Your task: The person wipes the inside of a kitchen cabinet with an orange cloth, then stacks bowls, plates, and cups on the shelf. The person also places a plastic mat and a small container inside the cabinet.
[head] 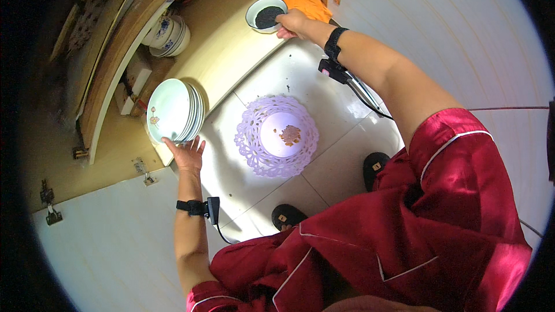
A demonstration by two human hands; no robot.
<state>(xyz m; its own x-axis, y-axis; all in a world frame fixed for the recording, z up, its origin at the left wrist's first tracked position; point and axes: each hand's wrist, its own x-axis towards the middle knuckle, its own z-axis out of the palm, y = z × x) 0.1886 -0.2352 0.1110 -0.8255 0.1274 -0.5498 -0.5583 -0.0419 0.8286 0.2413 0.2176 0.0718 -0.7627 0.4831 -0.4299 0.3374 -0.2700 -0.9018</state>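
Observation:
My left hand [187,154] is at the near edge of a stack of pale plates [169,106] at the front of the cabinet shelf. Its thumb lies by the top plate's rim and its spread fingers reach the lower plates. A small flower design shows on the top plate. With my right hand [293,24] I grip the right rim of a white bowl [250,14] over the shelf's front edge. Dark, fine-looking contents [268,17] lie in the bowl; what they are I cannot tell.
White-and-blue bowls [167,34] stand on the shelf [217,47]. Beside my right hand is orange fabric or plastic [308,5]. A purple openwork basket [249,156] with a brown-orange patch sits on the tiled floor. Cabinet doors [108,225] flank me, with metal hinges [149,179].

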